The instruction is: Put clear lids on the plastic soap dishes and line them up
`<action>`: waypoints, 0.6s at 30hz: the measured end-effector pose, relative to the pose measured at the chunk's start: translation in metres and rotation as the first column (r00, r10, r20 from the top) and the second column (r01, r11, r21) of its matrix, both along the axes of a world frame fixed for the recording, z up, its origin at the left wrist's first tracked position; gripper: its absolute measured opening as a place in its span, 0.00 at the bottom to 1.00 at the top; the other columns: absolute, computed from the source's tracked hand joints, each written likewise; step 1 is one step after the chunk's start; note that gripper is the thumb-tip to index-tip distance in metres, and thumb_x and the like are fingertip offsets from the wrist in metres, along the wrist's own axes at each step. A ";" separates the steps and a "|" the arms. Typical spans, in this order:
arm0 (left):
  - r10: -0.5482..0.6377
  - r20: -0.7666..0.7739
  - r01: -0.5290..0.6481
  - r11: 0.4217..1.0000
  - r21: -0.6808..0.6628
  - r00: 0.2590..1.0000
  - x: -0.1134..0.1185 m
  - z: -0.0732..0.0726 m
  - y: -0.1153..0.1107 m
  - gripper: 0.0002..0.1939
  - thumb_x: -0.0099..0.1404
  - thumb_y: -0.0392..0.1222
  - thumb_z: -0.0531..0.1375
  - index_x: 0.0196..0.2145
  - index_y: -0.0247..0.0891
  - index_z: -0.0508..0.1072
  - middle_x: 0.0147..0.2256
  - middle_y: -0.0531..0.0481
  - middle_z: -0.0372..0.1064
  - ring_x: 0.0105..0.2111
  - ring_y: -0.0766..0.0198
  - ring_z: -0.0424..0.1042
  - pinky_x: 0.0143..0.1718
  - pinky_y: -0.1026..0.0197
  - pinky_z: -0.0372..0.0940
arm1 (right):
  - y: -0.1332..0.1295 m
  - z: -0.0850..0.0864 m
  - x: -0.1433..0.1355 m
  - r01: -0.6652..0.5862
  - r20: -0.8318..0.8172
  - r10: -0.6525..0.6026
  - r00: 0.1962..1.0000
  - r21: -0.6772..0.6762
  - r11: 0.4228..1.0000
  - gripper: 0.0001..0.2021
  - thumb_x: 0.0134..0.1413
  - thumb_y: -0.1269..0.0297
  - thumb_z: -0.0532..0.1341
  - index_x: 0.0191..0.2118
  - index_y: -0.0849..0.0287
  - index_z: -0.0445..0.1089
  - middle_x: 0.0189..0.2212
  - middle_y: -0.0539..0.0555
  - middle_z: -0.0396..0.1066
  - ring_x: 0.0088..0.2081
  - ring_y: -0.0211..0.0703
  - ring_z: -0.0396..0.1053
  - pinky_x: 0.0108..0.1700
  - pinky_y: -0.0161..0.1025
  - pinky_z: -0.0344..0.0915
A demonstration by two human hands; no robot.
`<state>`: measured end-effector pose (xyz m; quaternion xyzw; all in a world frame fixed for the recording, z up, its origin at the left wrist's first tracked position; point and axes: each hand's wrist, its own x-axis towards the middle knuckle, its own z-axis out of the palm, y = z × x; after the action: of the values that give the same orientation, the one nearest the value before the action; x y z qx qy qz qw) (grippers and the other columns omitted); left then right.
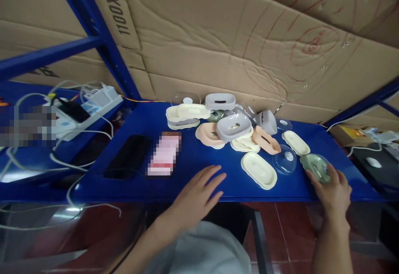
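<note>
Brown cardboard sheets (193, 37), one marked with red curved lines, stand behind a glossy blue tabletop (199, 151) between blue metal posts (115, 66). Near its right end, the right hand (335, 191) grasps a sage-green oval dish with a wavy rim (316, 168), thumb at the near side and fingers at the right; whether the dish is raised, I cannot tell. The left hand (198, 195) is released, its fingers spread over the tabletop's front edge, near the middle.

Between the hands lies a shallow cream oval tray (258, 171). Beyond it, just left of the green dish, are a clear round dome with a white label (284, 160) and a second cream oval tray (296, 143). Farther back and left, a loose pile holds a glossy grey oval dish with a slot (234, 126), a tilted peach dish (266, 141), a flatter peach piece (207, 134), more cream pieces (193, 111) and a light grey dish (220, 100) near the cardboard.

Left of the pile lie a pixelated pink rectangle (164, 154) and a dark flat object (127, 157). Past the left post, white cables (70, 130) tangle around a white power strip (90, 116). At far right, a white mouse (373, 162) rests on a dark surface.
</note>
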<state>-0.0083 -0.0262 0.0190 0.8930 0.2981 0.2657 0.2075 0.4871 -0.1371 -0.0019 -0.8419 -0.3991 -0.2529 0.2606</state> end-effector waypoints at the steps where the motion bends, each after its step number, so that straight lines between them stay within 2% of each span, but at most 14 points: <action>1: -0.078 -0.012 0.078 0.996 0.032 0.997 0.016 0.004 0.002 0.26 0.78 0.41 0.59 0.70 0.47 0.65 0.71 0.43 0.62 0.71 0.49 0.63 0.71 0.42 0.63 | 0.001 -0.001 0.000 -0.006 -0.011 0.005 1.000 -0.016 1.000 0.44 0.50 0.29 0.68 0.66 0.53 0.72 0.59 0.75 0.71 0.55 0.80 0.73 0.48 0.70 0.68; 3: -0.200 -0.040 0.202 0.977 0.062 0.979 0.049 0.009 0.008 0.30 0.75 0.42 0.63 0.71 0.46 0.63 0.74 0.40 0.56 0.75 0.45 0.56 0.74 0.37 0.55 | 0.002 0.003 -0.003 -0.001 -0.042 -0.001 0.999 -0.050 0.999 0.46 0.53 0.30 0.66 0.69 0.54 0.68 0.63 0.78 0.67 0.59 0.84 0.69 0.50 0.74 0.66; 5: -0.259 -0.083 0.264 0.962 0.065 0.962 0.077 0.011 0.014 0.36 0.71 0.46 0.68 0.72 0.47 0.62 0.74 0.38 0.55 0.75 0.39 0.54 0.73 0.28 0.50 | -0.001 0.012 -0.007 0.030 -0.052 -0.032 0.998 -0.050 0.998 0.44 0.57 0.32 0.64 0.71 0.55 0.65 0.67 0.79 0.63 0.64 0.88 0.64 0.52 0.78 0.64; 7: -0.248 -0.127 0.259 0.963 0.078 0.961 0.091 0.011 0.019 0.32 0.70 0.46 0.69 0.69 0.44 0.67 0.70 0.36 0.62 0.73 0.36 0.56 0.72 0.21 0.45 | -0.004 0.020 -0.016 0.015 -0.014 -0.015 1.000 -0.001 1.000 0.39 0.62 0.36 0.63 0.70 0.55 0.67 0.67 0.77 0.64 0.66 0.86 0.63 0.56 0.78 0.63; 8: -0.232 -0.145 0.247 0.965 0.092 0.962 0.093 0.010 0.020 0.28 0.71 0.45 0.68 0.66 0.44 0.70 0.66 0.36 0.67 0.72 0.36 0.60 0.71 0.20 0.44 | -0.005 0.023 -0.023 -0.032 0.023 0.031 0.999 0.036 0.999 0.36 0.64 0.39 0.62 0.69 0.57 0.69 0.66 0.76 0.66 0.65 0.84 0.65 0.58 0.76 0.64; 11: -0.174 -0.187 0.202 0.969 0.141 0.967 0.074 0.007 0.019 0.19 0.75 0.39 0.63 0.61 0.46 0.73 0.56 0.42 0.74 0.64 0.43 0.68 0.71 0.20 0.44 | 0.004 0.027 -0.054 -0.312 0.098 0.308 0.947 0.036 0.949 0.27 0.69 0.47 0.60 0.64 0.60 0.73 0.62 0.71 0.72 0.63 0.71 0.71 0.63 0.67 0.66; 13: -0.143 -0.199 0.173 0.975 0.143 0.970 0.049 0.006 0.015 0.17 0.76 0.34 0.60 0.59 0.46 0.74 0.53 0.44 0.74 0.61 0.47 0.69 0.71 0.27 0.52 | 0.020 0.027 -0.082 -0.470 0.071 0.471 0.879 -0.038 0.882 0.25 0.70 0.50 0.60 0.64 0.59 0.73 0.61 0.67 0.73 0.62 0.64 0.71 0.64 0.62 0.66; 15: -0.133 -0.172 0.150 0.985 0.089 0.976 0.020 0.005 0.010 0.16 0.76 0.31 0.56 0.57 0.43 0.75 0.51 0.43 0.73 0.59 0.51 0.69 0.66 0.42 0.65 | 0.040 0.027 -0.106 -0.526 0.034 0.533 0.846 -0.118 0.842 0.25 0.71 0.50 0.59 0.65 0.57 0.71 0.64 0.64 0.72 0.64 0.62 0.69 0.65 0.59 0.64; 16: -0.119 -0.151 0.129 0.990 0.059 0.981 0.006 0.004 0.008 0.16 0.76 0.31 0.56 0.56 0.43 0.75 0.51 0.44 0.73 0.58 0.52 0.69 0.63 0.46 0.67 | 0.051 0.026 -0.115 -0.522 0.029 0.531 0.847 -0.148 0.840 0.25 0.71 0.49 0.59 0.66 0.56 0.70 0.65 0.64 0.71 0.65 0.62 0.68 0.64 0.59 0.64; 18: -0.058 -0.131 0.065 0.997 0.051 0.990 -0.020 0.002 0.005 0.14 0.77 0.34 0.57 0.56 0.45 0.75 0.50 0.45 0.73 0.57 0.52 0.69 0.61 0.47 0.67 | 0.073 0.025 -0.124 -0.495 0.031 0.511 0.859 -0.198 0.846 0.25 0.71 0.49 0.58 0.66 0.56 0.70 0.66 0.64 0.70 0.66 0.63 0.67 0.63 0.60 0.62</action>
<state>-0.0280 -0.0211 0.0213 0.9225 0.2758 0.2088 0.1714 0.3629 -0.0642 0.0233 -0.7170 -0.6376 -0.1727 0.2228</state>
